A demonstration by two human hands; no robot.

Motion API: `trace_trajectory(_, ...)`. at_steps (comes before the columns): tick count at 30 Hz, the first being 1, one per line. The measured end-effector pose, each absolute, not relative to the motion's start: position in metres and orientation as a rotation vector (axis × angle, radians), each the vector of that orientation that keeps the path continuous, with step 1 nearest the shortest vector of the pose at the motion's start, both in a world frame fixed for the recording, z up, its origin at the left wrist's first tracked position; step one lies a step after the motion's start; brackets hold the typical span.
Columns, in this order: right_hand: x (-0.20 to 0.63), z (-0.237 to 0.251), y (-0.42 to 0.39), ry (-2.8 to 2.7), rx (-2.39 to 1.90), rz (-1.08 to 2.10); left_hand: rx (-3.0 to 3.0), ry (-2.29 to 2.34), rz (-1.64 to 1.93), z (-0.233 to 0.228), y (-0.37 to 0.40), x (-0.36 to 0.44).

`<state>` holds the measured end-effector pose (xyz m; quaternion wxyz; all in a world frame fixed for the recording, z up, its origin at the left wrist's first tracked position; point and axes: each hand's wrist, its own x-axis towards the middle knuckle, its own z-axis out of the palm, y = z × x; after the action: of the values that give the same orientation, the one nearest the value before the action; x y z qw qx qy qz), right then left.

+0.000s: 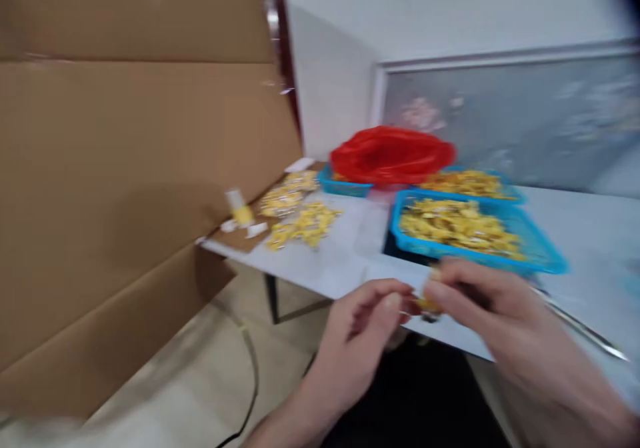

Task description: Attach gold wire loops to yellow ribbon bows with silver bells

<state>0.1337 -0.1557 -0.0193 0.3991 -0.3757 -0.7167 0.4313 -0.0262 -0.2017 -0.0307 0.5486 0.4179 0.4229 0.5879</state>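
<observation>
Both your hands, left hand (pixel 363 325) and right hand (pixel 483 301), pinch small yellow piece (pixel 429 303) between fingertips, near blue tray (pixel 543 251).

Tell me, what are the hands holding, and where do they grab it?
Both hands, left and right, pinch a small yellow piece between their fingertips, one at each end. The picture is too blurry to tell what it is.

Two bare hands, left hand (pixel 367 321) and right hand (pixel 480 301), entering from the lower edge. Forearms uncovered to the frame border; no sleeves, gloves, rings or watch visible. Outlines softened by motion blur; fingernails short, details otherwise indistinct.
</observation>
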Motion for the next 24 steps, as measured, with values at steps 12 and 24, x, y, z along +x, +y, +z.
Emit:
trace_trajectory(12,0.136,-0.027,-0.137,-1.385,-0.994,1.418,0.991,0.914,1.223,-0.041,-0.168,-0.009)
trace_trajectory(24,0.148,-0.043,-0.173,-1.568,-1.18,1.049,0.941,1.026,1.275,-0.042,-0.176,-0.01)
